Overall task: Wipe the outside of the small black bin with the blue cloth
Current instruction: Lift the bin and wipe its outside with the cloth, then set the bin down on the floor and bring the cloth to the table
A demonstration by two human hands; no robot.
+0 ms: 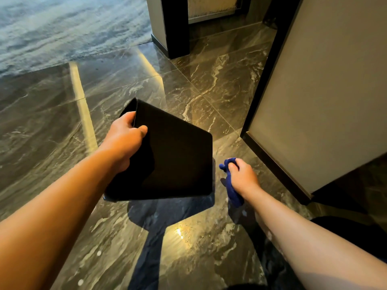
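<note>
We see the left hand [125, 136] gripping the black bin [176, 155] by its rim, tilted & held above the marble floor [209, 84]. Right hand [243, 176] is closed on the blue cloth [231, 188], just beside the bin, not touching it.

Glossy dark marble floor [209, 84] meets grey carpet [62, 28]

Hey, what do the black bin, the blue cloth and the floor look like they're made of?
Black bin: smooth, matte, flat-sided, likely plastic, maybe coated metal.
Blue cloth: soft fabric, bunches and droops, possibly microfibre.
Floor: polished dark stone tiles, seemingly marble; pale veins, grout lines, glossy reflections.
</note>
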